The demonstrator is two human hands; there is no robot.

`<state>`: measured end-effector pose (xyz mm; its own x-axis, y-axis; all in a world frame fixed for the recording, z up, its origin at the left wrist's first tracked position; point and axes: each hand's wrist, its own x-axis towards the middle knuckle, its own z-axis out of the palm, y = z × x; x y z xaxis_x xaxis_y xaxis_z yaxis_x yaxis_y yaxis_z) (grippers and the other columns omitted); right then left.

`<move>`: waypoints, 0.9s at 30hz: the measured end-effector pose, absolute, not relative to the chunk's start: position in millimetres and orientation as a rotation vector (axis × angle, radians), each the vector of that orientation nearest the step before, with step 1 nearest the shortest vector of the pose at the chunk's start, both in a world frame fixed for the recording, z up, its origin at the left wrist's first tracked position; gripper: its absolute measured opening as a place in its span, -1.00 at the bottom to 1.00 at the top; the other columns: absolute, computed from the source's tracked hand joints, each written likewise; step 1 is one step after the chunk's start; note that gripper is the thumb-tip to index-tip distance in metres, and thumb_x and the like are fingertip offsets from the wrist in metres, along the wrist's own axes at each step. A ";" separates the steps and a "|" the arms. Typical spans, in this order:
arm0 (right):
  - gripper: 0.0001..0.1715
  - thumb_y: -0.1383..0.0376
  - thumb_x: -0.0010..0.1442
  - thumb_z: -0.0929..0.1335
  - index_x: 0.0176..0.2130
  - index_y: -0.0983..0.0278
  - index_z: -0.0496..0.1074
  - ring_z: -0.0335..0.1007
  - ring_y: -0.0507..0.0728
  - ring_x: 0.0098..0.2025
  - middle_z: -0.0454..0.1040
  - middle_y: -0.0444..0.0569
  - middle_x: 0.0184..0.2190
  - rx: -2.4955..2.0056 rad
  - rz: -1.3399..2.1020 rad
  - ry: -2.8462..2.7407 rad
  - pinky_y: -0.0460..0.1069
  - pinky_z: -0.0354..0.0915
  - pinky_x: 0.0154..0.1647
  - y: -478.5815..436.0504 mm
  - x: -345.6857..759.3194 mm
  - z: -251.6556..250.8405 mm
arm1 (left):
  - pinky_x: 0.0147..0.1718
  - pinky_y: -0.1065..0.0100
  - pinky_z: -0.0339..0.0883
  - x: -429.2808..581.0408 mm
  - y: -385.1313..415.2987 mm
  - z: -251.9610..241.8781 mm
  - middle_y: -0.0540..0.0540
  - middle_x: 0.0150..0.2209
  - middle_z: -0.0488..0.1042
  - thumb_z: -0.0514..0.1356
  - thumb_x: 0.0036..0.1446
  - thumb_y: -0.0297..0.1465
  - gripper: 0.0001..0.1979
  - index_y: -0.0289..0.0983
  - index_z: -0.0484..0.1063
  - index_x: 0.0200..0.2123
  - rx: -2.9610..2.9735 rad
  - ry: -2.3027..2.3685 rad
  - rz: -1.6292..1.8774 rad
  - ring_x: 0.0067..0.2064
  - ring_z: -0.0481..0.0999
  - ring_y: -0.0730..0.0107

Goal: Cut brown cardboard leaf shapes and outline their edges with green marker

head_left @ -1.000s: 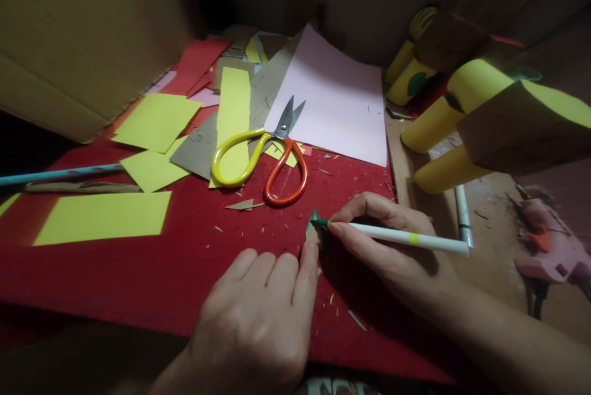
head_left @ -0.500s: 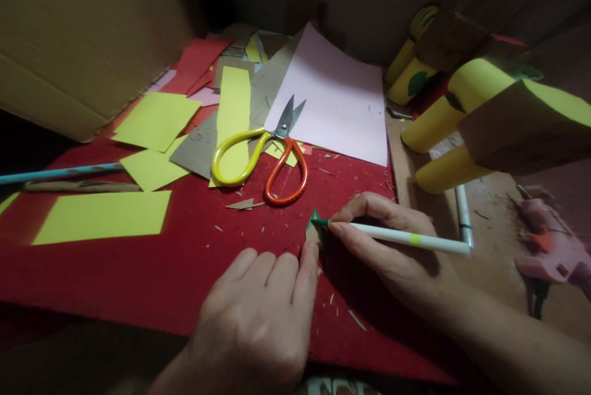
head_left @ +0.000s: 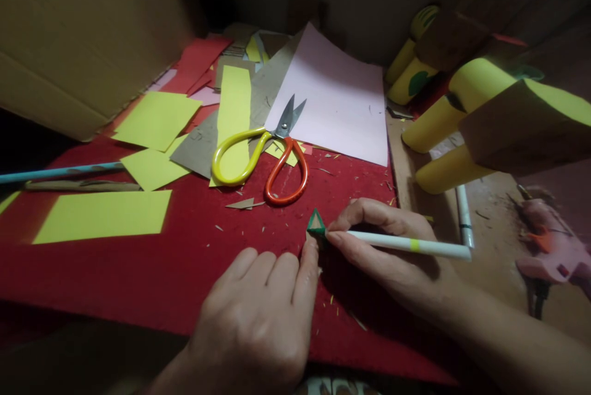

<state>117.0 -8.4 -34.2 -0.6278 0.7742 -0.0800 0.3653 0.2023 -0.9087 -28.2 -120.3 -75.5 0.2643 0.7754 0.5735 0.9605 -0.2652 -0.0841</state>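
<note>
A small brown cardboard triangle (head_left: 316,221) with green edges lies on the red surface (head_left: 184,278). The index finger of my left hand (head_left: 263,309) presses on its lower part, the other fingers curled; whether the thumb grips anything is hidden. Pinched in my right hand (head_left: 392,247) is a white marker (head_left: 392,242) with a yellow-green band, its tip end at the piece's right side. Scissors (head_left: 285,130) with one yellow and one red-orange handle lie blades apart, beyond my hands.
Yellow paper pieces (head_left: 104,216) lie at the left, near a blue stick (head_left: 60,171). A large pale pink sheet (head_left: 337,99) is at the back. To the right are yellow rolls with cardboard (head_left: 480,84), a marker cap (head_left: 464,216) and a pink glue gun (head_left: 549,253).
The marker tip has moved down from the upper part of the triangle to its lower right. More green now shows along the triangle's edges and base. My left hand stays almost still.
</note>
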 end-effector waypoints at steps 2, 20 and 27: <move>-0.88 0.36 0.13 0.40 -0.45 0.24 0.43 0.32 -0.03 -0.55 0.45 -0.18 -0.57 -1.059 1.413 -2.080 -0.17 0.17 -0.62 -8.6 116.7 -33.8 | -0.48 0.19 0.14 -28.2 -119.8 -75.3 -0.09 -0.53 0.40 0.12 0.12 -0.58 -0.68 -0.55 0.45 -0.04 -2.121 -1.571 -0.602 -0.51 0.33 0.24; -0.86 0.26 0.12 0.42 -0.44 0.26 0.45 0.22 -0.04 -0.61 0.43 -0.17 -0.60 -1.204 1.412 -1.876 -0.15 0.06 -0.68 -5.9 120.9 -33.9 | -0.45 0.21 0.13 -24.3 -120.5 -73.0 -0.03 -0.58 0.31 0.09 0.10 -0.59 -0.61 -0.57 0.41 0.01 -2.107 -1.555 -0.633 -0.55 0.27 0.31; -0.88 0.29 0.12 0.43 -0.44 0.26 0.44 0.31 -0.02 -0.55 0.47 -0.16 -0.56 -1.137 1.382 -1.934 -0.16 0.15 -0.62 -5.3 121.9 -36.4 | -0.45 0.20 0.11 -16.7 -123.8 -76.4 -0.10 -0.52 0.42 0.04 0.10 -0.65 -0.64 -0.53 0.44 -0.04 -2.077 -1.605 -0.655 -0.49 0.38 0.24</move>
<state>121.9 -5.3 -36.4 -0.5255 0.8481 -0.0680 0.3390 0.1354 -0.9310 -16.7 -123.8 -76.4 0.2177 0.7659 0.6049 0.9705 -0.2356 -0.0510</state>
